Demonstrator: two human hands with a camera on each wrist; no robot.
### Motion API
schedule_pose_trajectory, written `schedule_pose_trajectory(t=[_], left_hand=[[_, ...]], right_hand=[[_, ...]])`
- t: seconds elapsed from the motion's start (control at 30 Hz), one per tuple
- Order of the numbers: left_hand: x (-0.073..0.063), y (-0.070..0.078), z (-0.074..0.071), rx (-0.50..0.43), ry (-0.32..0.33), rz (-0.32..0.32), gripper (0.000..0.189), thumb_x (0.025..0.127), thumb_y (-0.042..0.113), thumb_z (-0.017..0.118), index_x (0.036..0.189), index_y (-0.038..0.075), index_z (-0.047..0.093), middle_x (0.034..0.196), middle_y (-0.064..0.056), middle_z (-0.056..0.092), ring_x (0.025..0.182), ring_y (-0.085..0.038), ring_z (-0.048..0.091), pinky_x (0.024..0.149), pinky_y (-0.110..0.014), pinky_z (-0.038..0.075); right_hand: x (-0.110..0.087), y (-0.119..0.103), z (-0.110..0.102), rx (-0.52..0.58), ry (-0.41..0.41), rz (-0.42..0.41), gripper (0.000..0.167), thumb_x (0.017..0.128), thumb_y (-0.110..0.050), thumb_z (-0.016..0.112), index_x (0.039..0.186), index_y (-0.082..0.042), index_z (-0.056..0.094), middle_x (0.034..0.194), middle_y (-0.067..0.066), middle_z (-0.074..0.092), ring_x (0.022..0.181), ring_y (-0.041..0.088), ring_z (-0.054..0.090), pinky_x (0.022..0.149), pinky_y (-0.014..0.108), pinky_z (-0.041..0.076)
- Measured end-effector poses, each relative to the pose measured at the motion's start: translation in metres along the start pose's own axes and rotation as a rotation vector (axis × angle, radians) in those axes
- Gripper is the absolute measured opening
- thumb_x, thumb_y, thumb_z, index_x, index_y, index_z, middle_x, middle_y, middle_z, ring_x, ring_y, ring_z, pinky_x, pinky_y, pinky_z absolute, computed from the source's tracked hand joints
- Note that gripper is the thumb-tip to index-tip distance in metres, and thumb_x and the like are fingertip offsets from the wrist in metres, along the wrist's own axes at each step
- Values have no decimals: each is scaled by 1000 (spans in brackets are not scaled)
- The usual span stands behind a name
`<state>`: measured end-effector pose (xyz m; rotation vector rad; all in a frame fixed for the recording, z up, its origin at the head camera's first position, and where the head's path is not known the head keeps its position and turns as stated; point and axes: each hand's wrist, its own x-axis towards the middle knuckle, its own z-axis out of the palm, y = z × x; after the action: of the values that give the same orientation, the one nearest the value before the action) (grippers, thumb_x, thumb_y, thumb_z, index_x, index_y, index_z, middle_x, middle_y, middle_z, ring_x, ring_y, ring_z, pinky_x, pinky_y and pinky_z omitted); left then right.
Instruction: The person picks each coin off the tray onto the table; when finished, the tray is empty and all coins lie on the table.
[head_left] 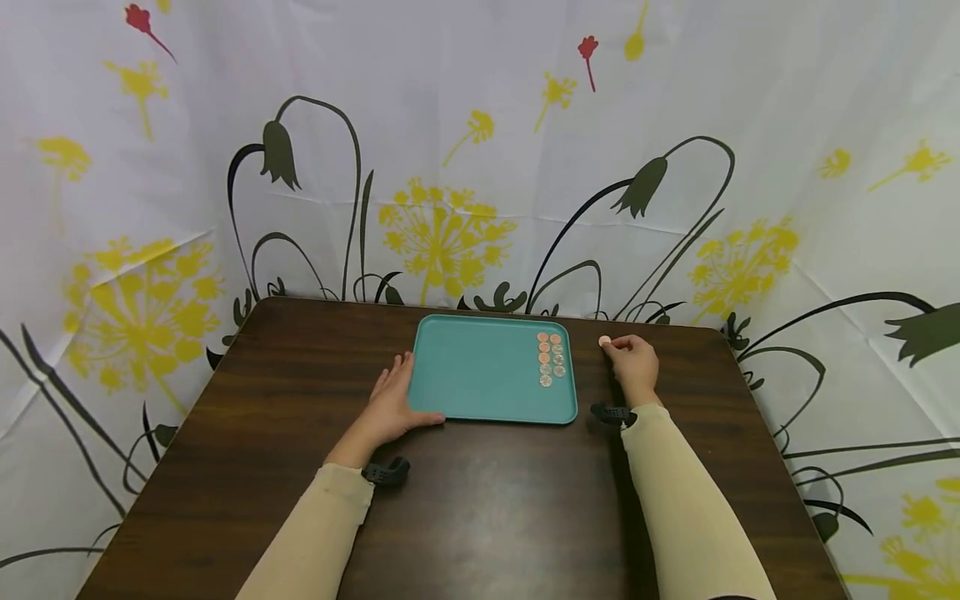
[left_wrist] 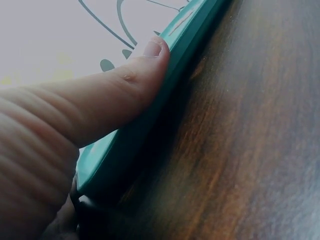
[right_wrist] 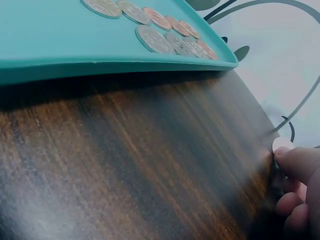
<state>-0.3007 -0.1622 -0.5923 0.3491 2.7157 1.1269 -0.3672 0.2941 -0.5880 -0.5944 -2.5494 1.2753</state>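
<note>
A teal tray (head_left: 480, 371) lies on the table, with two columns of coins on its right side, copper-coloured toward the back and silver nearer me. My left hand (head_left: 392, 408) rests at the tray's front left corner, fingers extended along the left side. In the left wrist view its thumb (left_wrist: 125, 82) lies straight against the front rim; the other fingers are mostly hidden there. To the right of the tray, my right hand (head_left: 636, 365) pinches a pale copper coin (head_left: 604, 341) between thumb and fingertip. The right wrist view shows the coin (right_wrist: 282, 144) at the fingertips.
The dark wooden table (head_left: 495, 508) extends around the tray. Behind it hangs a white curtain (head_left: 465, 100) printed with flowers, close to the table's back edge. Each wrist wears a black band (head_left: 387, 472).
</note>
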Motion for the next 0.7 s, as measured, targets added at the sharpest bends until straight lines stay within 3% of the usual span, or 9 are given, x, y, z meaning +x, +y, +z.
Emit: schedule_pose_trajectory(t=[0.33,0.7], left_hand=[[0,-2,-2,23,-19,-8,138,85,51,94,175,0,2,184,-22,0,172,-38,-5,138,-60,-4],[-1,-1,-2,14,-13,-1,139,83,51,95,175,0,4,184,-22,2,172,-38,-3,138,-60,-3]], right_hand=[[-7,2,6,11,62,-71,33,99,-39,83,106,-7,80,80,4,67,72,22,58,67,34,45],[-5,3,6,-49,-7,-106,28,106,-33,74,124,-15,84,94,10,70,83,28,58,73,35,41]])
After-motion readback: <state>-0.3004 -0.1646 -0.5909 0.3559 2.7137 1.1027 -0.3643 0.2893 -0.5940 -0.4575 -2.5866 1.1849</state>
